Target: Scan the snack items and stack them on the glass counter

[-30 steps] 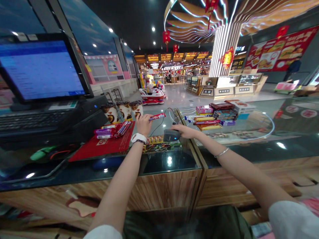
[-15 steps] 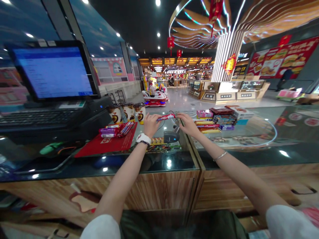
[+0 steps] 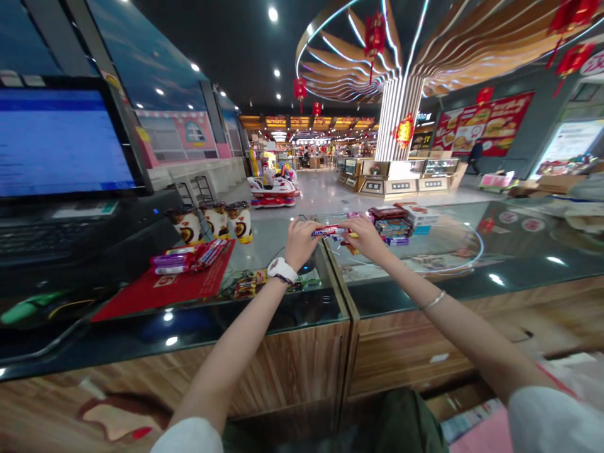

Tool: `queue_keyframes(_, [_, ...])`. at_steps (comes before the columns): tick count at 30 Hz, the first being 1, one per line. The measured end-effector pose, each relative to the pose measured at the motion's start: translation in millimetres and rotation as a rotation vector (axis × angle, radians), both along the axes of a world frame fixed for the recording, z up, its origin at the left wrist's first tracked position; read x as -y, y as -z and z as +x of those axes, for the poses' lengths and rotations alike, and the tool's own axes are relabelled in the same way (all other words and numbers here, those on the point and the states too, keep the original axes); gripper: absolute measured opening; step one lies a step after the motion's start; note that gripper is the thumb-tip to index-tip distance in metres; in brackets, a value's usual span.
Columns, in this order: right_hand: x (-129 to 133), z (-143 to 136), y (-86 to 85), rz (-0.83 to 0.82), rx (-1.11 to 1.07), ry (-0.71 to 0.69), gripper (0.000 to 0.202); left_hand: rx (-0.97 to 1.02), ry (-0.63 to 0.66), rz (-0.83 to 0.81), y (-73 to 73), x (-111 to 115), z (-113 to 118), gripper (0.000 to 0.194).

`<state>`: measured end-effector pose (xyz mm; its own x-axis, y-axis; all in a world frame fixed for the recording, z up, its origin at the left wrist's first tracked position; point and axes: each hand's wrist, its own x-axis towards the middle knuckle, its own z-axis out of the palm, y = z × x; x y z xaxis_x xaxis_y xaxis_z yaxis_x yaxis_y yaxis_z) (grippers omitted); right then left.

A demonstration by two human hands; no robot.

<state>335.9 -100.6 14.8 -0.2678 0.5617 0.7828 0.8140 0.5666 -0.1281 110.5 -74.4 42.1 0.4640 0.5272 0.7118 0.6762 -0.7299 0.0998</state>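
A red, white and blue candy roll [image 3: 330,231] is stretched level between my two hands, above the glass counter. My left hand [image 3: 301,242], with a white watch on its wrist, pinches the left end. At the right end, the fingers of my right hand [image 3: 364,238] are closed on the wrapper. Beyond and beside my right hand sits a pile of sweet boxes [image 3: 394,225], partly covered by it. A dark scanner-like device with a blue light [image 3: 306,267] is mostly hidden behind my left wrist.
Left, several wrapped candy rolls [image 3: 189,257] lie on a red sheet [image 3: 189,292]. Lidded cups [image 3: 216,221] stand behind them. A monitor [image 3: 66,141] and keyboard [image 3: 28,229] occupy the far left. The glass counter [image 3: 448,267] extends right, above wooden drawers [image 3: 406,343].
The view has turned right. Both hands have carried the candy roll rightward, toward the sweet boxes, and my right hand now grips its right end more closely.
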Motion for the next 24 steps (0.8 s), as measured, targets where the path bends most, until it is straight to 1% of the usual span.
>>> queue_keyframes(4, [12.7,32.0,5.7,0.001,-0.005,0.06,0.024,-0.032,0.061,-0.021,1.6,5.0,31.4,0.019])
queue_keyframes(7, [17.4,56.6,13.2,0.002,-0.019,0.12,0.025,-0.107,0.097,-0.018,3.7,5.5,55.7,0.025])
queue_keyframes(12, [16.0,95.9,32.6,-0.018,-0.048,0.235,0.027,-0.282,0.139,-0.005,11.9,5.2,96.3,0.041])
queue_keyframes(16, [13.8,117.2,43.7,-0.072,-0.046,0.313,0.022,-0.326,0.139,0.015,18.9,0.3,125.2,0.042])
queue_keyframes(20, [7.9,123.7,42.6,-0.107,0.011,0.394,0.018,-0.321,0.084,0.031,24.4,-11.0,145.0,0.035])
queue_keyframes(24, [-8.7,118.9,34.3,-0.158,0.115,0.432,0.025,-0.179,-0.079,0.027,36.7,-23.9,149.1,0.03])
